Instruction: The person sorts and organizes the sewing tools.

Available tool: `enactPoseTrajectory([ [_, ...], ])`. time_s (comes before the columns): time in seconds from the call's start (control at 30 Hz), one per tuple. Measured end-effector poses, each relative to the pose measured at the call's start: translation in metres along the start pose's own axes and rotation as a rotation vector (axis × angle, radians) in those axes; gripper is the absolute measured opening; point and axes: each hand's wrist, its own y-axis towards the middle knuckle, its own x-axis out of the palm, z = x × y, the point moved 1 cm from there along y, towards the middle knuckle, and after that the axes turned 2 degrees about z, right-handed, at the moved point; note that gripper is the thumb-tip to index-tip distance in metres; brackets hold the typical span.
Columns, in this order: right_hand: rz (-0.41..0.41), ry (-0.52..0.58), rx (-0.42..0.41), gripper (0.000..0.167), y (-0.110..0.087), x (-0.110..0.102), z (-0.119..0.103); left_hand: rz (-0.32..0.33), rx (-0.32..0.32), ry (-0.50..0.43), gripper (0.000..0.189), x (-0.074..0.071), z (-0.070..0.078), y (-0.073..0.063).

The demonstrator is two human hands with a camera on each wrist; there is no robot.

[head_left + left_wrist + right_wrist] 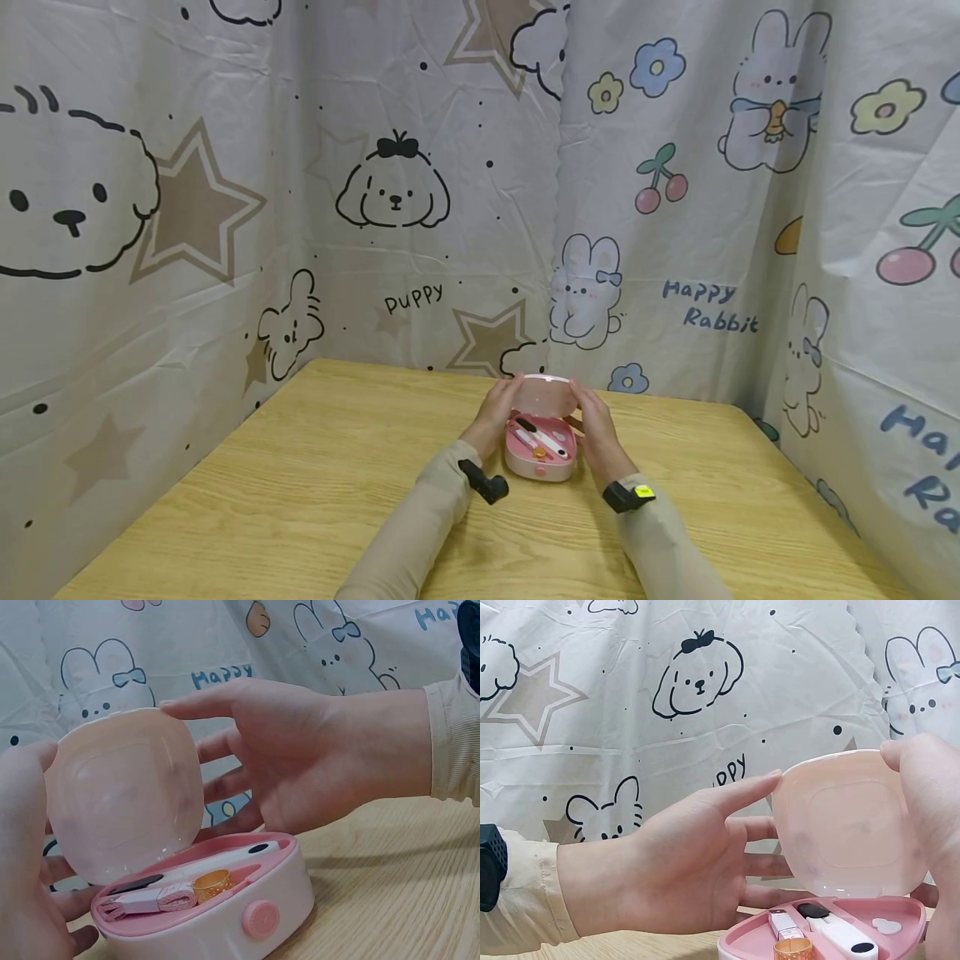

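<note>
A pink-and-white sewing box (525, 468) stands on the table with its translucent pink lid (545, 398) raised. At the lid's left edge my left hand (493, 414) holds it, thumb at the upper corner and fingers behind. My right hand (600, 429) holds the opposite edge in the same way. Inside the pink tray lie a white tool with a black end (844, 939), a gold dimpled ring thimble (213, 885) and a paper-banded pink bundle (150, 901). A small white piece (886, 925) sits in the right compartment. A round pink button (260, 919) marks the box's front.
The wooden table (315, 467) extends around the box on all sides. Behind it hangs a pale curtain (465, 250) printed with puppies, rabbits and stars, close to the table's back edge. Black wrist cameras are strapped over both sleeves.
</note>
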Motion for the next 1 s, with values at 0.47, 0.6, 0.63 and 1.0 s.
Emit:
enactPoseTrajectory([
  [0.47, -0.038, 0.025, -0.011, 0.071, -0.001, -0.005, 0.006, -0.031, -0.038, -0.001, 0.048, -0.004, -0.006, -0.002],
  [0.6, -0.047, 0.023, -0.006, 0.074, -0.004, -0.006, 0.008, -0.014, -0.006, 0.000, 0.046, -0.003, -0.009, -0.004],
  [0.63, -0.046, 0.026, -0.002, 0.074, -0.005, -0.007, 0.008, -0.010, 0.000, 0.003, 0.046, -0.003, -0.011, -0.005],
  [1.0, -0.044, 0.074, -0.011, 0.061, -0.005, -0.007, 0.010, 0.030, 0.051, -0.009, 0.046, -0.001, -0.018, -0.010],
])
